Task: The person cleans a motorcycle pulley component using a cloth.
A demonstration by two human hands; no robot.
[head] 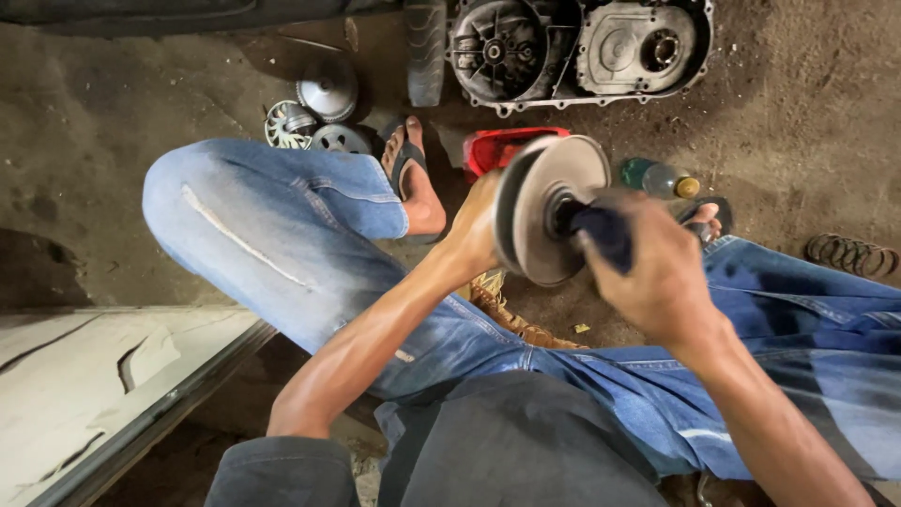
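In the middle of the frame, slightly right of centre, a round metal pulley disc (549, 208) is held up edge-on above the person's lap, its pale concave face turned toward the right of the frame and blurred at the rim. The left hand (477, 230) comes in from the lower left on a bare forearm bent at the elbow, the wrist straight, and it clasps the disc from behind; its fingers are hidden by the disc, so only the back of the hand and thumb side show. The right hand (657, 272) reaches in from the lower right, forearm rising steeply toward the centre, wrist bent slightly inward, fingers curled tightly around a dark blue cloth (605, 235) pressed against the disc's hub. Both knees in blue jeans (282, 235) spread to either side, and a foot in a dark sandal (408, 169) rests on the dirt floor (798, 141) in the upper middle. Just behind the disc lies a red plastic part (502, 148), and to its right a green bottle (657, 178) lies on its side. Along the top edge sit an open engine casing (577, 47) and a black tyre (425, 52). In the upper left, several round metal parts (319, 113) lie clustered together, and a coil spring (849, 252) lies at the right edge
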